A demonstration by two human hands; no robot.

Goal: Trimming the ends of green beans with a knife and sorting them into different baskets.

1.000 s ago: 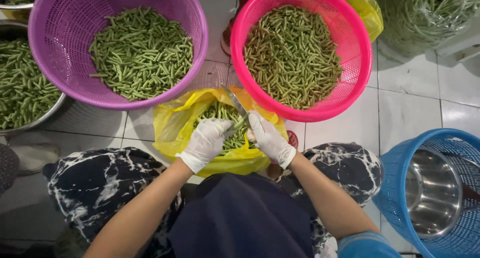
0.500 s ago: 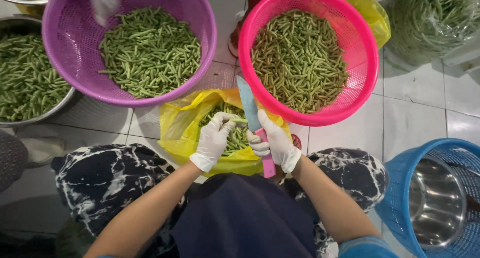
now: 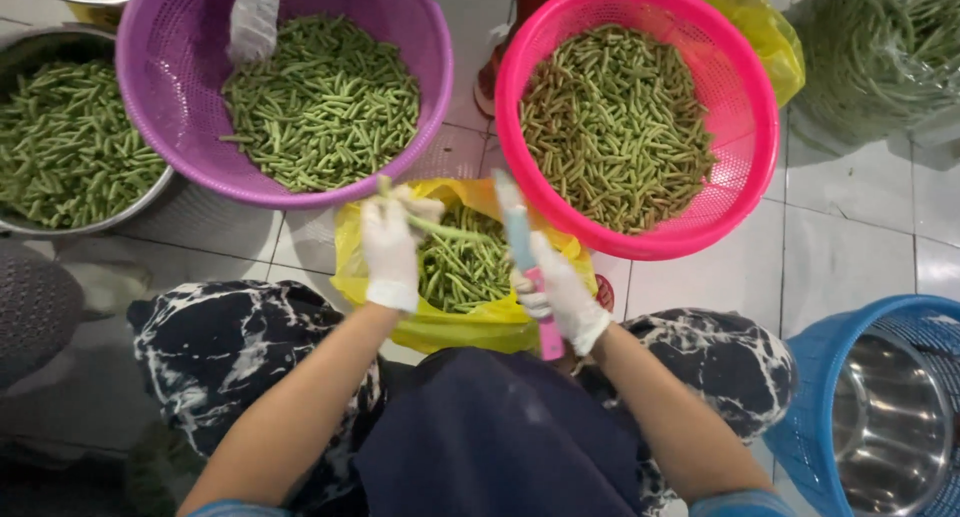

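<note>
My left hand point(image 3: 392, 247), in a white glove, holds a long green bean point(image 3: 440, 227) above a yellow plastic bag point(image 3: 470, 327) of uncut beans between my knees. My right hand point(image 3: 562, 295), also gloved, grips a knife point(image 3: 522, 247) with a pink handle and a pale blue blade that points away from me, close to the bean's end. A purple basket point(image 3: 420, 107) of cut beans stands ahead on the left and a pink basket point(image 3: 750, 177) of cut beans ahead on the right.
Another person's gloved hand point(image 3: 252, 22) reaches into the purple basket. A steel bowl of beans point(image 3: 60, 147) is at the left. A blue basket holding a steel pot point(image 3: 880, 417) stands at the right, with bags of beans point(image 3: 880, 47) behind. The floor is white tile.
My left hand has lifted one bean out of the yellow bag, and my right hand has brought the knife up beside it. The other person's hand has come into the purple basket.
</note>
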